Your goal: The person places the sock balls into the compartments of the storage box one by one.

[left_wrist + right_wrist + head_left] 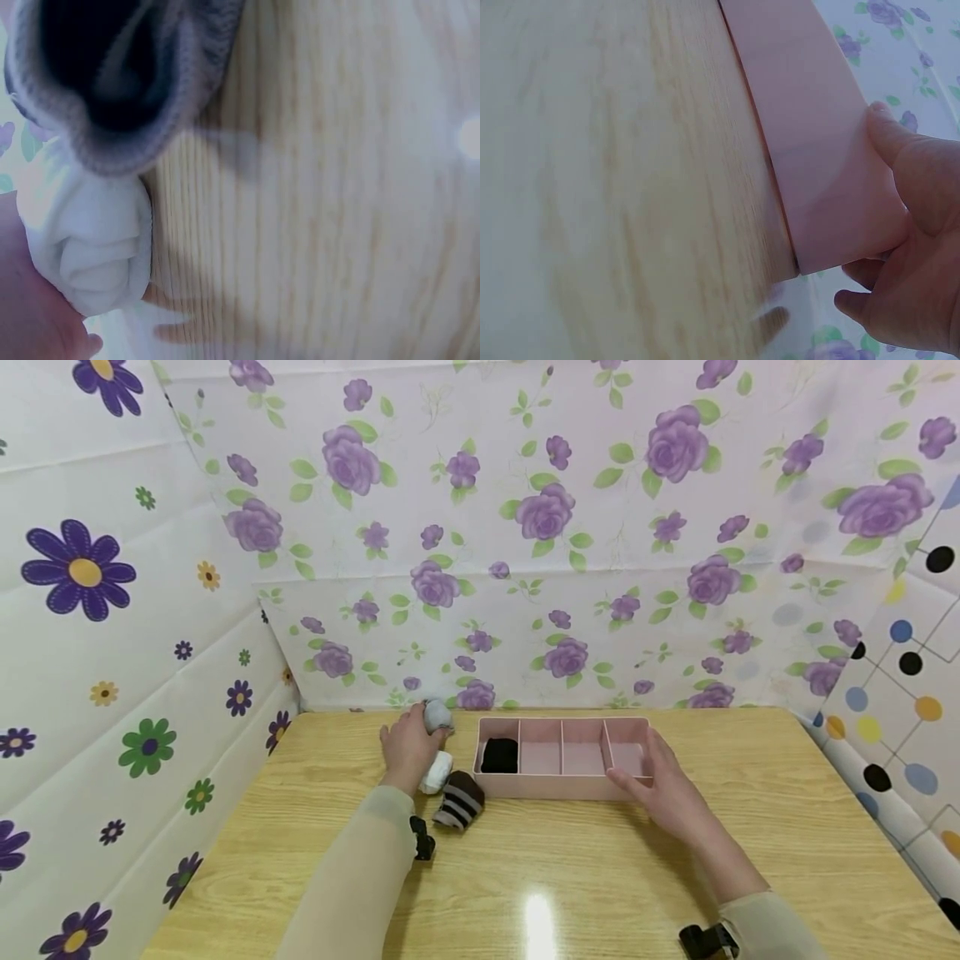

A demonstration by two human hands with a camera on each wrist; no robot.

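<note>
My left hand [409,745] grips a rolled grey sock [438,717] near the back of the table, thumb on its near side. Just below that hand lies a white rolled sock [437,773], also large in the left wrist view. Beside it is a brown-and-grey striped sock [460,802], its open cuff [124,142] toward the left wrist camera. A pink divided box [555,787] stands to the right, with a black rolled sock [500,756] in its leftmost compartment. At the box's right end, my right hand [670,789] holds the corner, thumb on the front wall and fingers along the side.
The wooden table [570,868] reaches back to a flowered cloth wall [540,635]. Patterned cloth also hangs at the left [142,677] and right sides. Thin dividers part the box's compartments. A black wrist camera [422,839] sits on the left sleeve.
</note>
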